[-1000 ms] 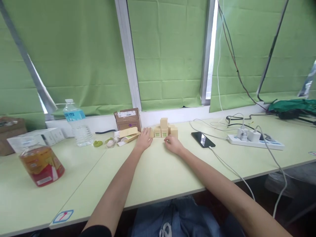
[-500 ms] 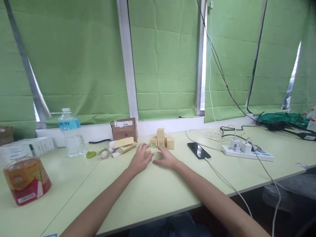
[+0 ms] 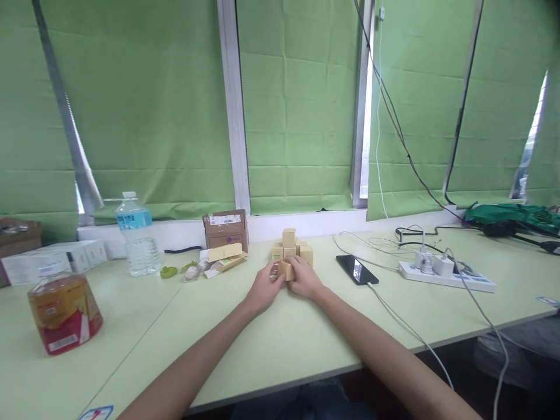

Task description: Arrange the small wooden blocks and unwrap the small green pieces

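Both of my hands meet on the pale green table [image 3: 280,338], just in front of a small stack of wooden blocks [image 3: 292,248]. My left hand [image 3: 262,287] and my right hand [image 3: 305,279] are closed together on one wooden block [image 3: 286,270], held between the fingertips. The stack behind it has one block sitting on top of several others, some with green square faces.
A black phone [image 3: 357,269] on a white cable lies right of the blocks, then a power strip [image 3: 446,274] with chargers. Left are a cardboard box [image 3: 226,229], an opened packet [image 3: 223,256], a water bottle [image 3: 137,234], white boxes [image 3: 52,260] and a jar [image 3: 65,308].
My hands drew back from the stack and came together; a block that lay under my left hand is now gripped between both hands. The view shifted slightly.
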The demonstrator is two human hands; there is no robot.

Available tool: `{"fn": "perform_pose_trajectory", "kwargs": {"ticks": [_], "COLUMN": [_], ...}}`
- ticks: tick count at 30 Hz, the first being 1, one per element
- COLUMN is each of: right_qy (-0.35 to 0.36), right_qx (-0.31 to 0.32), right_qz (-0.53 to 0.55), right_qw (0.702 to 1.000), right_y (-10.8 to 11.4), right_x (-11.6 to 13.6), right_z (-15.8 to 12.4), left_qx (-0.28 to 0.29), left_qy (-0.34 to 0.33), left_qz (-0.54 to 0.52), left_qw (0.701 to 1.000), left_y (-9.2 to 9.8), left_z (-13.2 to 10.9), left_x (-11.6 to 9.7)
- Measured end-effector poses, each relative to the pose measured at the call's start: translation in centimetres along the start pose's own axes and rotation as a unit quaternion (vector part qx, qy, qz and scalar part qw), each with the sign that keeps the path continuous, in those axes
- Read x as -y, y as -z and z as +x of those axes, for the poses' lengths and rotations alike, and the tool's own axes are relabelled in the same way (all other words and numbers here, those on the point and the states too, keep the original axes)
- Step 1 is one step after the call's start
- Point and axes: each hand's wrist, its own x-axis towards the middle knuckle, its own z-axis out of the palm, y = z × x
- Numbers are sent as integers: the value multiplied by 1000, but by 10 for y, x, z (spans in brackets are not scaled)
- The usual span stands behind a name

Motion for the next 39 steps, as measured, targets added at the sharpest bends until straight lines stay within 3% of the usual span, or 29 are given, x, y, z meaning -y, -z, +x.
{"fn": "perform_pose_trajectory", "kwargs": {"ticks": [6,17,23,26,32,36,39], "right_qy": [62,84,74,69,72,80,51], "right_qx": [24,49,59,55,57,40,25], "right_qz": [2,-27,-53,-51,-21,9,19], "right_qw": [998,995,994,995,995,996,998], "right_y": [6,14,16,16,21,21,18], "right_x": [2,18,20,20,19,18,16], "right_z": [0,0,-2,-1,0,-1,1], "left_qx": [10,22,-28,-42,51,40,12], "left_qy": [30,25,40,40,7,4,-91], "left_qz": [-24,-22,122,131,-3,92,185], "left_qw": [999,999,991,990,999,995,979], "left_y": [6,2,-3,-6,9,23,26], "left_z": [-2,-1,-5,-4,3,5,6], "left_x": [-2,-3,-14,-15,-1,6,5]}}
